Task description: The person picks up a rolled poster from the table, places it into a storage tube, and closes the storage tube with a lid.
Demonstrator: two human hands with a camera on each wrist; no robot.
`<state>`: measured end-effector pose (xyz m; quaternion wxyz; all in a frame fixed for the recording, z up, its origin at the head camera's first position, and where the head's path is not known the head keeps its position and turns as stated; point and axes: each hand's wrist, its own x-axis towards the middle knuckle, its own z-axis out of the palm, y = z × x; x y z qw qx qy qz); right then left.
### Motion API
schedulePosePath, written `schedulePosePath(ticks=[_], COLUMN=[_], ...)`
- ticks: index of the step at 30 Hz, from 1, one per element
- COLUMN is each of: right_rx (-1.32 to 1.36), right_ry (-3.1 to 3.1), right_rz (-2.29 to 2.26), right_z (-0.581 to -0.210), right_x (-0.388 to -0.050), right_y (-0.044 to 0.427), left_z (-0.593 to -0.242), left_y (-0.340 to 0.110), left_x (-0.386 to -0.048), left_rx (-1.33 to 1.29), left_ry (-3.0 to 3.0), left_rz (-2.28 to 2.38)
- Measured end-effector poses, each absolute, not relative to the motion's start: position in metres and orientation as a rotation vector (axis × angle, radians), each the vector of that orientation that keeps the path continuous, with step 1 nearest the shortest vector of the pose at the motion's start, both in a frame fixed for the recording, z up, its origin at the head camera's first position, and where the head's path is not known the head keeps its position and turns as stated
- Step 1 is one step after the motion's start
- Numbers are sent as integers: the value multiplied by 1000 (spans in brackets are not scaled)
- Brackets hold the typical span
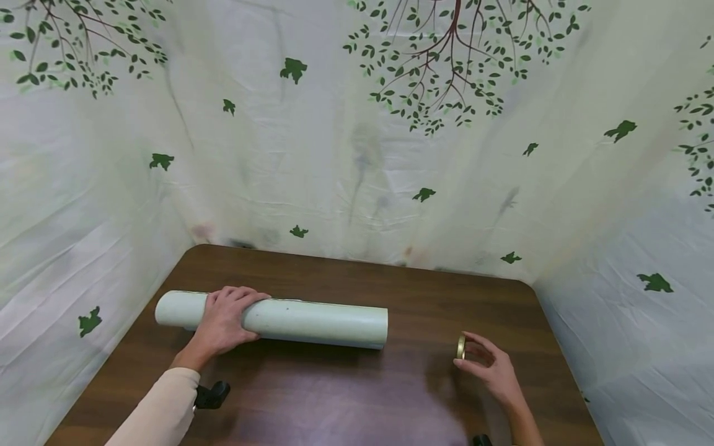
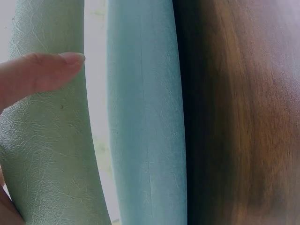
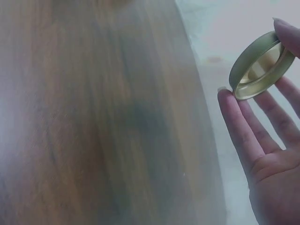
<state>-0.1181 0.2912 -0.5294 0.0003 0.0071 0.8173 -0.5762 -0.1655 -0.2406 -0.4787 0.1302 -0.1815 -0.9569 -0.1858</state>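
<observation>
A long pale green roll [image 1: 323, 321] with a leathery surface lies across the left half of the table. My left hand [image 1: 225, 319] grips it from above near its left part, fingers over the far side and thumb along the near side. Close up in the left wrist view, the thumb [image 2: 51, 70] touches the green surface, beside a bluish length of the roll [image 2: 147, 117]. Over the right side of the table, my right hand [image 1: 493, 365] pinches a shallow round gold metal lid [image 1: 460, 347] between thumb and fingers. Its hollow inner side shows in the right wrist view [image 3: 262, 65].
The brown wooden table [image 1: 357, 396] has rounded far corners. Pale cloth [image 1: 346, 155] with printed leaves and branches hangs behind it and on both sides. A black wrist device [image 1: 212, 395] is worn at the left wrist.
</observation>
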Motion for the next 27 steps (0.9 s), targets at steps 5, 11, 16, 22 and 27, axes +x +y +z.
schedulePosePath(ticks=[5, 11, 16, 22, 27], right_rx=[-163, -320, -378, -407, -426], right_ry=[2521, 2451, 2399, 2381, 2371], right_rz=[-1921, -1995, -2015, -2010, -1993], right_z=[-528, -524, -518, -514, -512], right_x=[-126, -134, -139, -145, -152], right_y=[285, 271, 260, 251, 241], left_z=[-478, -478, -477, -475, -475], left_y=[-240, -241, -239, -236, -238], left_x=[-167, -166, -166, -168, -167], left_rx=[-532, -537, -546, -555, -552], left_ry=[-2762, -2770, -2777, -2783, -2785], left_rz=[-547, -533, -530, -523, -519])
